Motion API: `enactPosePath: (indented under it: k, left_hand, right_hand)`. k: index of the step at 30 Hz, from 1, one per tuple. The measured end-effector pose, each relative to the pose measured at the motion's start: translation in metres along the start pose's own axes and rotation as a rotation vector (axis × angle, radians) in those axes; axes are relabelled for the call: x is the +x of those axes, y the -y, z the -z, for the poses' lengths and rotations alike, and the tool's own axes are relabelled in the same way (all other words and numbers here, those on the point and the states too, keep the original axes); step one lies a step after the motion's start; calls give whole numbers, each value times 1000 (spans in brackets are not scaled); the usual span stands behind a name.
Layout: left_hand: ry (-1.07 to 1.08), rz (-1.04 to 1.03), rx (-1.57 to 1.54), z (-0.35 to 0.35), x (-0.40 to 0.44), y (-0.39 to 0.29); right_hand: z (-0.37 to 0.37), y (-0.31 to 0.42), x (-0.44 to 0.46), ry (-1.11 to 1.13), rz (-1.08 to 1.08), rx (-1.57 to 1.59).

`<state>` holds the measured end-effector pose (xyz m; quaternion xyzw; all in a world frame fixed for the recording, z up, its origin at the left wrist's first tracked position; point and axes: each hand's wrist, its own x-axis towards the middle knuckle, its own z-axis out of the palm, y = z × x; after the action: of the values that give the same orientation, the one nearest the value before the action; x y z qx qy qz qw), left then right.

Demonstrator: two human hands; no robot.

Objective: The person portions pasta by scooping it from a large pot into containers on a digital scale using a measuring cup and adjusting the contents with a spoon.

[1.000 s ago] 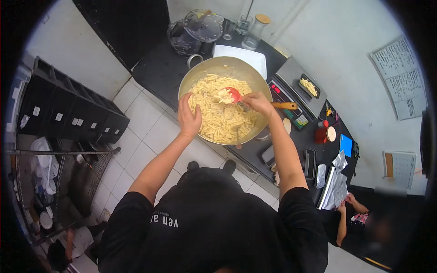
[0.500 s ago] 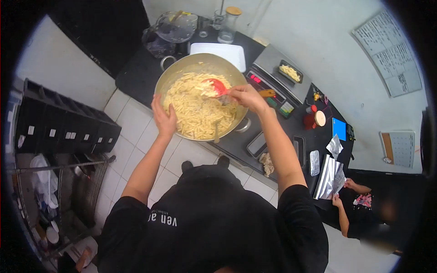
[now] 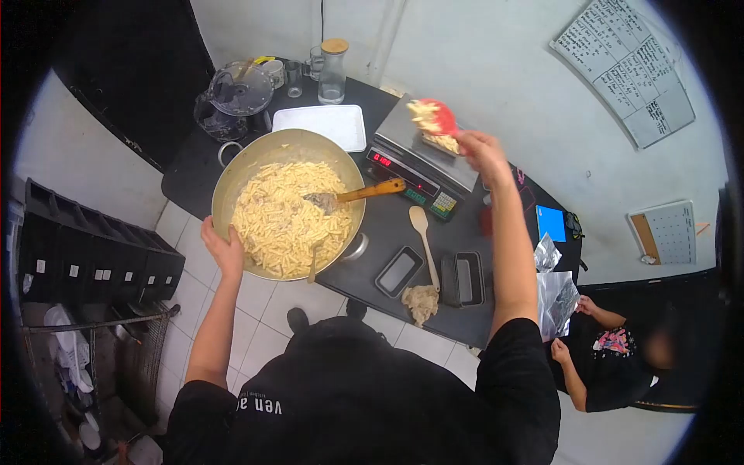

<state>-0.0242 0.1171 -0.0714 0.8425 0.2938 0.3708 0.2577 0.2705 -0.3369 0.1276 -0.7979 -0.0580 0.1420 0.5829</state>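
A wide metal pot (image 3: 353, 155) holds creamy pasta (image 3: 287, 221), with a wooden-handled utensil (image 3: 380, 190) and a metal spoon handle (image 3: 313, 263) resting in it. My left hand (image 3: 225, 246) has its fingers at the pot's left rim, the thumb apart from them. My right hand (image 3: 484, 155) grips a red spoon (image 3: 443, 118) loaded with pasta, above the digital scale (image 3: 387, 132). Under the spoon, a small black tray (image 3: 446, 147) of pasta sits on the scale, partly hidden by the spoon and hand.
A white tray (image 3: 319, 124), glass bottle (image 3: 332, 77) and covered container (image 3: 240, 89) stand behind the pot. Black pans (image 3: 468, 279), a pale spatula (image 3: 422, 232) and a cloth (image 3: 421, 303) lie right. A co-worker's hands (image 3: 573, 325) touch foil (image 3: 556, 298).
My right hand has carried the red spoon with pasta from over the pot to above the scale. My left hand stays at the pot's rim. The whole view has shifted.
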Motion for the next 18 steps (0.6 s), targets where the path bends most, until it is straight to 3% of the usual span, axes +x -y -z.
enactPosePath:
  k: [4, 9, 13, 18]
  left_hand:
    - [9, 42, 42, 1, -1, 1]
    - [9, 142, 53, 3, -3, 3]
    - [-19, 139, 97, 4, -4, 1]
    - [-29, 127, 143, 3, -6, 4]
  right_hand:
    - [51, -43, 41, -168, 86, -224]
    - [66, -119, 101, -509, 369, -764]
    - [43, -123, 109, -514, 277, -953]
    - [29, -126, 118, -472, 334, -1020]
